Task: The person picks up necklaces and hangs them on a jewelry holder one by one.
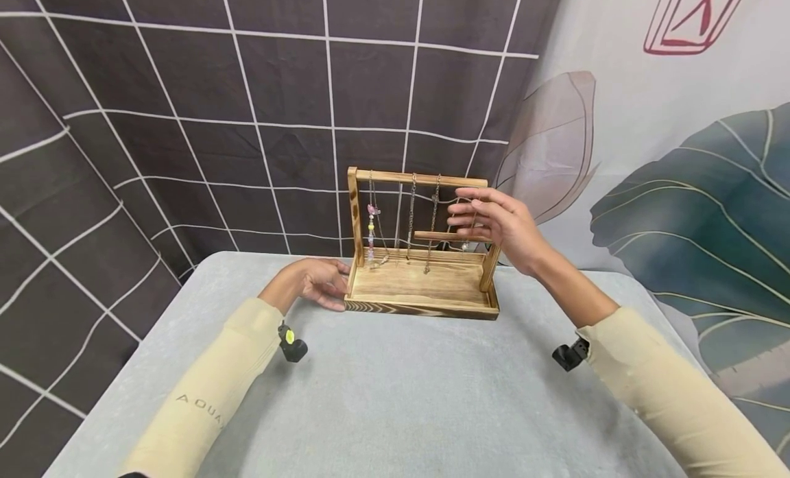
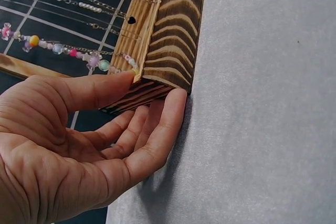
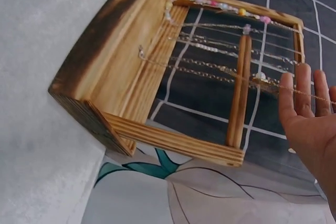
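A wooden jewelry stand (image 1: 422, 308) with a shallow tray base stands toward the table's back. My left hand (image 1: 324, 282) grips its left end, thumb on the tray rim and fingers curled at the end wall. Several necklaces hang from the top bar (image 1: 389, 177), including a colored bead strand (image 2: 58, 49) and silver chains (image 1: 411, 214). My right hand (image 1: 503, 224) is beside the right post, by the short lower bar (image 1: 447, 236), with fingers mostly straight. A thin gold chain (image 3: 323, 99) runs across those fingers in the right wrist view. A white bead pendant (image 3: 259, 76) shows near the fingertips.
The table (image 1: 395, 396) has a pale grey cloth. Behind the stand hangs a dark curtain (image 1: 278, 73) with a white grid, and to the right a pale leaf-patterned one (image 1: 710, 210). Black wrist cameras (image 1: 570, 354) sit at both sleeve cuffs.
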`<state>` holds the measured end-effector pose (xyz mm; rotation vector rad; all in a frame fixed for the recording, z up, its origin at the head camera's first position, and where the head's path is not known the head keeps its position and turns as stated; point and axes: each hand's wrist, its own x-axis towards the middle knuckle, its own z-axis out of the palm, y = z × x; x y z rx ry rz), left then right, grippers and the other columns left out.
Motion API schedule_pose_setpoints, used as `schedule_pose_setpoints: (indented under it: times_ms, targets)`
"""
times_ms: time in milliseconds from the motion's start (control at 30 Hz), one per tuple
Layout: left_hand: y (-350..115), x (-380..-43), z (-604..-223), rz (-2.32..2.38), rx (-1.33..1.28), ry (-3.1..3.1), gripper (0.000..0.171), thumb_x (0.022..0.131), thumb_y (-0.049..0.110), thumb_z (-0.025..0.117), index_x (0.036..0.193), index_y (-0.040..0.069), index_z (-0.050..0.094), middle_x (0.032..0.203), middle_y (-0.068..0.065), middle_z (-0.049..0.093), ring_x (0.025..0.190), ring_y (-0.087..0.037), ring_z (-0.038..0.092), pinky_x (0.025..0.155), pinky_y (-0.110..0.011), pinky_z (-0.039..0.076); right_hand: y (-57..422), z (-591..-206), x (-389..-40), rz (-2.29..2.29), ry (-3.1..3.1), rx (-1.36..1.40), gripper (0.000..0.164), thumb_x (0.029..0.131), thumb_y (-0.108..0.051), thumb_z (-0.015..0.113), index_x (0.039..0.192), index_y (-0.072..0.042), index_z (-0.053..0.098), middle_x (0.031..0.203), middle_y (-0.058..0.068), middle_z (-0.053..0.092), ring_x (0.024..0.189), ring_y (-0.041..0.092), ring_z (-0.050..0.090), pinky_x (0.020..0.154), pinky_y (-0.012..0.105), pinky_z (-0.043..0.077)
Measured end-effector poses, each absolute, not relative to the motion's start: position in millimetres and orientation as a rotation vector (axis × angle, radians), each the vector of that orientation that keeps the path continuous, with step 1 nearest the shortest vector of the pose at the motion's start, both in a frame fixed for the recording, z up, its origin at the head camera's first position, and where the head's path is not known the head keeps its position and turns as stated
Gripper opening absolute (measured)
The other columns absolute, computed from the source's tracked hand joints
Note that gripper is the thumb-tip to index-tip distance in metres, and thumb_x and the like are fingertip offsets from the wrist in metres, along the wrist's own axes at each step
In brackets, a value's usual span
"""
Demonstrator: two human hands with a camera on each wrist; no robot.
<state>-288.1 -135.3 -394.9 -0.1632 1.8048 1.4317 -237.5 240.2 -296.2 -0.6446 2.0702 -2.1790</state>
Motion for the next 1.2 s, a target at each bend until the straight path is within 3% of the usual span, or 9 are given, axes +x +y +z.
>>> schedule_pose_setpoints:
  times_ms: [300, 533, 733, 867, 1200]
  targets:
    - [-136, -288, -397, 1.444, -0.184, 1.800, 0.075, 0.105, -0.013, 0.054, 0.172, 0.004, 0.025, 0.156, -0.021, 0.054, 0.114, -0.026, 0.067, 0.092, -0.038, 0.073, 246, -283, -239, -2.307, 2.060, -0.741, 0.034, 0.120, -0.015, 0.051, 0.145, 0.003, 0.066, 0.124, 0.007, 0.083, 0.109, 0.020, 0.083, 0.094, 0.036, 0.074]
    - [-136, -286, -396, 1.451, -0.190, 1.797, 0.075, 0.105, -0.013, 0.054, 0.171, 0.005, 0.026, 0.160, -0.022, 0.053, 0.115, -0.027, 0.066, 0.098, -0.041, 0.072, 250, -274, -242, -2.373, 2.066, -0.744, 0.030, 0.120, -0.019, 0.050, 0.134, -0.004, 0.072, 0.123, 0.009, 0.082, 0.107, 0.019, 0.083, 0.091, 0.037, 0.075]
    - [-136, -286, -396, 1.451, -0.183, 1.800, 0.075, 0.105, -0.012, 0.054, 0.172, 0.005, 0.026, 0.163, -0.023, 0.052, 0.113, -0.026, 0.067, 0.094, -0.039, 0.073, 253, -268, -245, -2.417, 2.087, -0.748, 0.032, 0.120, -0.020, 0.050, 0.134, -0.002, 0.073, 0.122, 0.007, 0.082, 0.106, 0.020, 0.082, 0.091, 0.036, 0.075]
    - [-135, -286, -397, 1.446, -0.165, 1.803, 0.074, 0.106, -0.012, 0.053, 0.171, 0.004, 0.025, 0.163, -0.023, 0.052, 0.111, -0.025, 0.068, 0.094, -0.039, 0.073, 256, -264, -247, -2.470, 2.095, -0.721, 0.028, 0.120, -0.021, 0.052, 0.127, -0.008, 0.076, 0.121, 0.005, 0.083, 0.109, 0.020, 0.081, 0.091, 0.034, 0.074]
    - [-134, -288, -398, 1.446, -0.174, 1.819, 0.074, 0.105, -0.012, 0.054, 0.172, 0.004, 0.025, 0.160, -0.022, 0.053, 0.111, -0.026, 0.068, 0.092, -0.038, 0.074, 265, -261, -253, -2.551, 2.114, -0.715, 0.027, 0.119, -0.021, 0.054, 0.123, -0.010, 0.079, 0.119, 0.003, 0.083, 0.110, 0.018, 0.079, 0.095, 0.029, 0.071]
